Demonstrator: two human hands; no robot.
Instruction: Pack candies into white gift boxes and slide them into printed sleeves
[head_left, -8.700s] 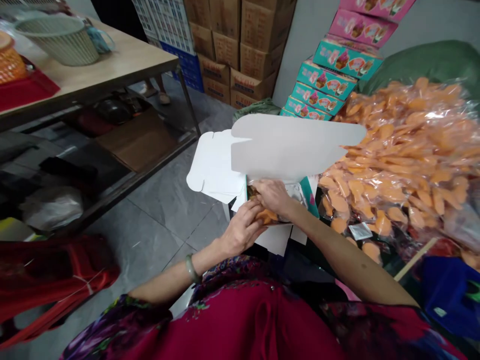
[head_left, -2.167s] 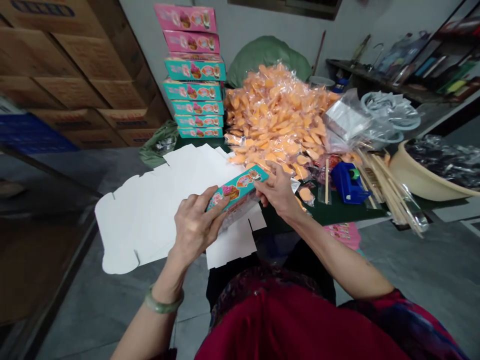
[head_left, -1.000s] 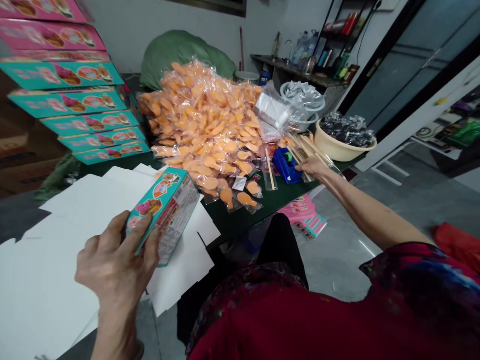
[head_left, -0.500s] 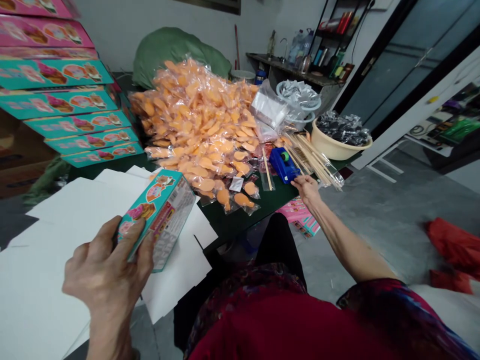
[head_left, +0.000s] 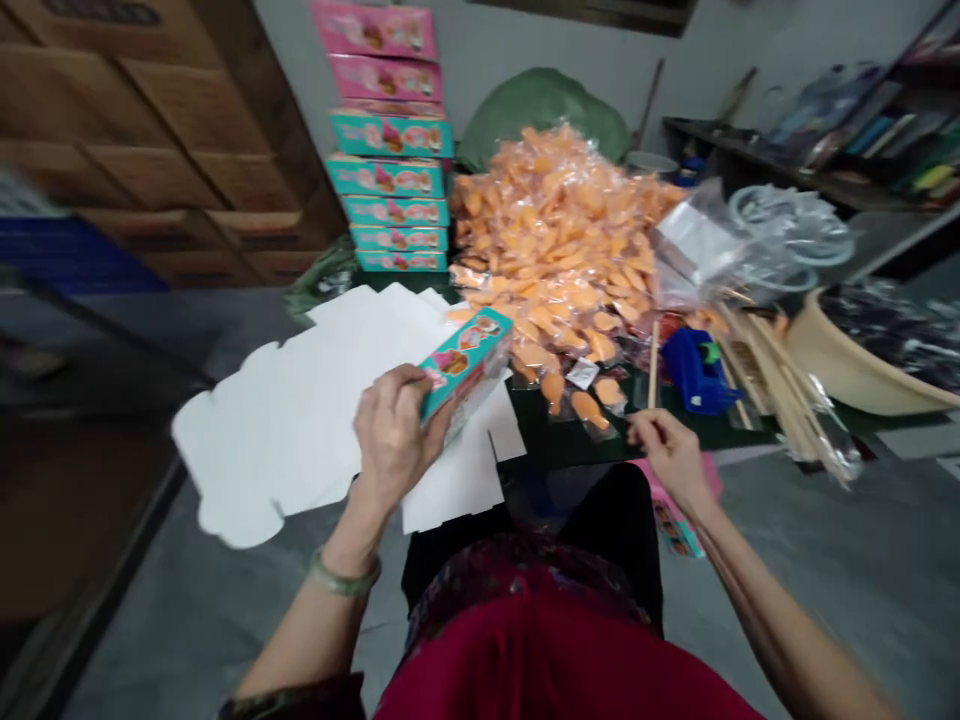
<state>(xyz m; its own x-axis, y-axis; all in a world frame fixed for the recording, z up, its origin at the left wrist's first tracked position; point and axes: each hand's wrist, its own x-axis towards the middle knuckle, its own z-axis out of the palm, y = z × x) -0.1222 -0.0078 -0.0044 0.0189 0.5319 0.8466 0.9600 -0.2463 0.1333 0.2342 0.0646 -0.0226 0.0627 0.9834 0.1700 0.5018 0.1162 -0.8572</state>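
My left hand point(head_left: 394, 430) is wrapped round one end of a small turquoise printed carton point(head_left: 469, 358), held tilted over white cardboard blanks point(head_left: 300, 400). At the table's front edge my right hand point(head_left: 667, 445) is closed in a pinch; whatever lies between thumb and finger is too small to make out. Just beyond it, to the right, stands a blue tape dispenser point(head_left: 696, 372) with a green core. A thin wooden stick point(head_left: 653, 365) in a clear bag lies near the fingertips. Orange spoon-shaped pieces point(head_left: 562, 270) in clear bags are heaped behind the carton.
Pink and turquoise cartons point(head_left: 397, 178) are stacked at the back left. On the right are bundled wooden sticks point(head_left: 795, 385) and a cream basin point(head_left: 832, 350) of dark wrapped items. More cartons point(head_left: 679, 525) lie below the table edge. Brown boxes point(head_left: 150, 110) line the left wall.
The view has swung to the left. My right hand has come away from the tape dispenser, moving left toward the carton, still pinched. My left hand keeps its hold on the carton.
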